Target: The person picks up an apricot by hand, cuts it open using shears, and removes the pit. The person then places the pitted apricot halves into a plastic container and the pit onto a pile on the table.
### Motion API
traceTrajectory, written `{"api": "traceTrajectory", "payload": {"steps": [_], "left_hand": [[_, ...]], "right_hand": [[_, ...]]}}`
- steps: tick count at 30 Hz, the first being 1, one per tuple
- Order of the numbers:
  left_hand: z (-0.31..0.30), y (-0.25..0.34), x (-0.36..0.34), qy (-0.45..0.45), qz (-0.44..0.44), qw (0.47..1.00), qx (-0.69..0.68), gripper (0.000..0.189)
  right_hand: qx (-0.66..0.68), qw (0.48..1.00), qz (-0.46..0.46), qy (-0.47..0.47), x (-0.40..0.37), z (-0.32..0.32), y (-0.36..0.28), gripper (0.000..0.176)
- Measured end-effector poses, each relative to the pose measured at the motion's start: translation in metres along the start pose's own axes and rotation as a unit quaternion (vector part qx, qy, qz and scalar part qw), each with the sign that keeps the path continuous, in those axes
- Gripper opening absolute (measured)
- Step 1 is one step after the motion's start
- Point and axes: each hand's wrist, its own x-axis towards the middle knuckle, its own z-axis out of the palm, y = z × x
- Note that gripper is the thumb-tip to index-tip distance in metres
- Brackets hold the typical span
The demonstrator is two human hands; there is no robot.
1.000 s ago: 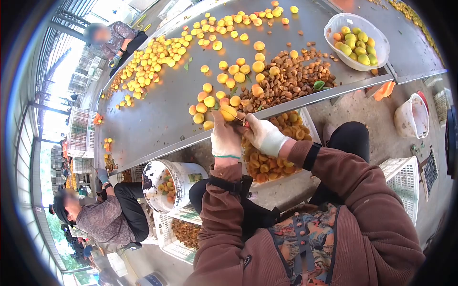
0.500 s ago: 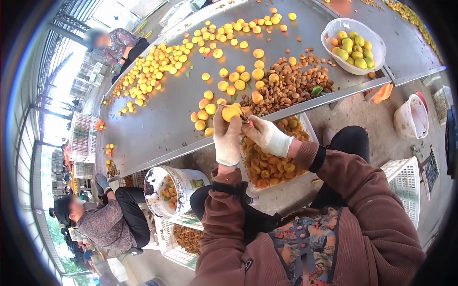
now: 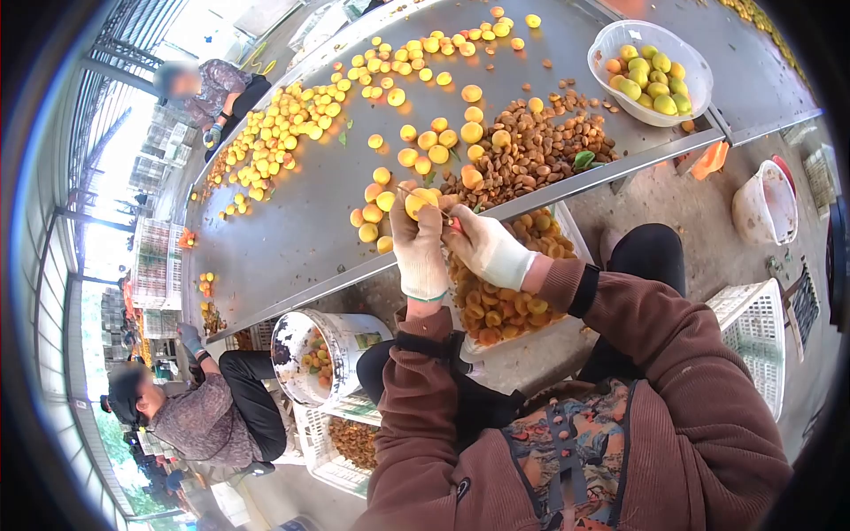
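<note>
My left hand point(image 3: 420, 257), in a white glove, pinches a yellow-orange apricot point(image 3: 420, 202) at the table's front edge. Beside it, my gloved right hand point(image 3: 492, 250) grips a small tool with a red handle point(image 3: 456, 224). A thin metal part of the tool reaches to the apricot; whether it has entered the flesh is hidden. Whole apricots point(image 3: 367, 233) lie just past my left hand. Behind my right hand spreads a heap of brown apricot pits point(image 3: 522, 146) on the metal table point(image 3: 292, 243). Below my hands, a white crate holds many opened apricots point(image 3: 509, 305).
A clear plastic bowl point(image 3: 701, 78) of greenish-yellow fruit stands at the table's right. A white bucket point(image 3: 359, 332) with fruit stands left of my knees, near a crate point(image 3: 314, 442) of pits. Two people point(image 3: 208, 416) sit along the left side. Another bucket point(image 3: 753, 212) is at right.
Both hands stay together at the apricot, with the fingers slightly shifted and more of the red handle showing. The whole view has moved a little.
</note>
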Motion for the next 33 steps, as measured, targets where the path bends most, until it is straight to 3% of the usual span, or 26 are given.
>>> {"api": "traceTrajectory", "payload": {"steps": [2,4,6,7,10,13,17,19,21,23,24,25,27,29,30,33], "left_hand": [[-0.003,0.003,0.000,-0.008,-0.024,1.000,0.002,0.043],[-0.004,0.002,-0.001,-0.016,-0.048,0.999,0.003,0.044],[-0.004,-0.001,-0.001,-0.035,-0.133,0.985,-0.103,0.050],[-0.004,-0.004,-0.003,-0.035,-0.135,0.985,-0.102,0.050],[0.000,-0.003,-0.006,-0.005,-0.164,0.970,-0.181,0.056],[-0.002,-0.004,-0.008,0.026,-0.192,0.955,-0.226,0.058],[0.002,-0.004,-0.006,0.041,-0.184,0.960,-0.206,0.060],[-0.002,0.000,-0.006,0.056,-0.163,0.970,-0.171,0.061],[-0.009,-0.004,-0.005,0.063,-0.206,0.955,-0.203,0.062],[-0.010,-0.024,-0.004,0.023,-0.215,0.965,-0.148,0.057],[-0.006,-0.030,-0.010,-0.020,-0.128,0.991,0.030,0.055],[-0.002,-0.035,-0.019,-0.062,-0.036,0.976,0.207,0.052],[0.011,-0.022,-0.031,-0.042,-0.042,0.974,0.220,0.045],[0.012,-0.019,-0.032,-0.049,-0.017,0.919,0.390,0.031],[0.012,-0.026,-0.031,-0.034,0.090,0.929,0.357,0.025],[0.009,-0.037,-0.028,-0.039,0.097,0.926,0.364,0.027]], "right_hand": [[-0.004,1.000,-0.008,0.000,0.001,0.001,-0.001,0.040],[-0.107,0.993,0.043,-0.013,0.001,0.001,0.000,0.042],[-0.142,0.989,0.029,-0.011,0.001,0.001,0.009,0.042],[-0.177,0.984,0.016,-0.011,0.000,0.002,0.014,0.043],[-0.191,0.982,-0.009,0.008,-0.002,0.002,0.013,0.029],[-0.226,0.974,-0.008,-0.010,-0.004,-0.001,0.011,0.029],[-0.219,0.974,0.045,-0.042,-0.003,0.000,0.009,0.029],[-0.195,0.980,-0.031,-0.004,-0.006,-0.002,0.005,0.027],[-0.131,0.990,-0.026,0.045,0.000,-0.008,-0.007,0.027],[-0.067,0.993,-0.021,0.092,0.008,-0.010,-0.004,0.028],[-0.008,0.992,-0.017,0.127,0.013,-0.007,0.004,0.028],[0.051,0.985,-0.013,0.163,0.016,-0.005,0.013,0.029],[0.085,0.981,0.024,0.170,0.012,-0.006,0.010,0.029],[0.129,0.972,0.054,0.187,0.014,0.001,0.016,0.029],[0.146,0.969,0.080,0.185,0.014,0.003,0.018,0.029],[0.150,0.966,0.075,0.199,0.010,0.003,0.010,0.029]]}}
